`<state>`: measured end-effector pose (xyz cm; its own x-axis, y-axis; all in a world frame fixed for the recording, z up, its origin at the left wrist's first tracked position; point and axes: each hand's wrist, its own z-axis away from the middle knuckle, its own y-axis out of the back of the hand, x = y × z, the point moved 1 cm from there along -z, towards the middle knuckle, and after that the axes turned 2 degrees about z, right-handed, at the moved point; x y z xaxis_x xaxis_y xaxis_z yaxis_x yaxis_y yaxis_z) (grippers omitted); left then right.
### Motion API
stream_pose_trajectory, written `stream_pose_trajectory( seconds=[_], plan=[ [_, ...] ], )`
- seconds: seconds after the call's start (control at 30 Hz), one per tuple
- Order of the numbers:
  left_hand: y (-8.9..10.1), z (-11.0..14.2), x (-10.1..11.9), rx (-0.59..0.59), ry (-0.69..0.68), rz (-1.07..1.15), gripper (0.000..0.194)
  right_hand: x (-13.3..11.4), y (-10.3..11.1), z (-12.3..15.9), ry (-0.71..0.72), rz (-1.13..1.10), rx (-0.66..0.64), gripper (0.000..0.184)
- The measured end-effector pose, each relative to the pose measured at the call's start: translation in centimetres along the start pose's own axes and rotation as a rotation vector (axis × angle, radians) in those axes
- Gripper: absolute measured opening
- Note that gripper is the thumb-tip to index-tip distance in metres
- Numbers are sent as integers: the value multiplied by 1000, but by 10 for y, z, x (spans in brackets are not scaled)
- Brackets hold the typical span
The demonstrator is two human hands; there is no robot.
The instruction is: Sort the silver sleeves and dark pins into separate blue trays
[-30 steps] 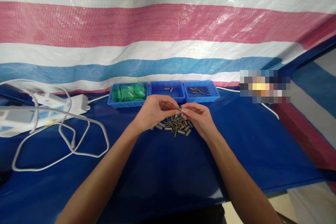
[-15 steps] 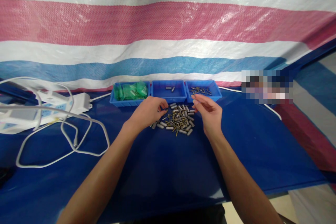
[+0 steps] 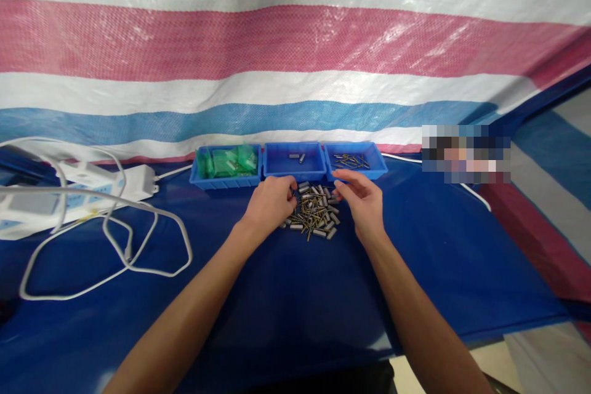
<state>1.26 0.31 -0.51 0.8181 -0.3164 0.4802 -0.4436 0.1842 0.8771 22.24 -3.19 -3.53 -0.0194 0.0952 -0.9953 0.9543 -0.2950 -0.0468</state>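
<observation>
A heap of short grey metal cylinders and thin brass-coloured screw-like pins [image 3: 314,212] lies on the blue table, between my two hands. At the heap's left edge my left hand [image 3: 271,203] is closed, thumb and fingertips pinched together; whatever they hold is hidden. Over the right edge, my right hand [image 3: 362,202] is loosely curled, with a gap between thumb and forefinger and nothing visible in it. Behind the heap stand three blue bins: the left bin [image 3: 226,183] holds green plastic packets [image 3: 228,161], the middle bin [image 3: 293,169] two small cylinders, the right bin [image 3: 357,177] several thin pins [image 3: 351,162].
White power strips [image 3: 133,184] and a looped white cable [image 3: 184,228] lie on the left of the blue table [image 3: 286,308]. A striped plastic sheet [image 3: 295,43] hangs behind the bins. At the back right is a blurred-out patch [image 3: 466,149].
My left hand has moved slightly right, its fingertips now closed at the heap's edge. My right hand has shifted a little left, its thumb and forefinger apart. The view has shifted slightly.
</observation>
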Motion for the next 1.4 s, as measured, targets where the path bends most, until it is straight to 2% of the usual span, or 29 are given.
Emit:
stream_pose_trajectory(
  seconds=[0.13,0.23,0.37,0.47,0.63,0.9,1.1,1.4],
  plan=[
    [13,2,8,46,-90,158,22,-2,-1,1,-21,-21,-14,24],
    [25,5,17,58,-90,412,16,-6,-5,2,-51,-31,-62,24],
    [35,7,22,35,-60,750,19,-10,-11,6,-77,-23,-212,25],
    [36,7,21,62,-33,853,25,-11,-13,11,-116,-64,-347,29],
    [33,5,18,96,9,842,29,-10,-15,16,-189,-137,-433,35],
    [30,4,18,76,24,815,28,-6,-15,14,-198,-180,-325,30],
    [35,4,17,-69,-58,916,19,-12,-13,10,-208,-218,-263,25],
    [34,4,12,-41,-150,759,8,-9,-13,10,-214,-184,-280,23]
  ],
)
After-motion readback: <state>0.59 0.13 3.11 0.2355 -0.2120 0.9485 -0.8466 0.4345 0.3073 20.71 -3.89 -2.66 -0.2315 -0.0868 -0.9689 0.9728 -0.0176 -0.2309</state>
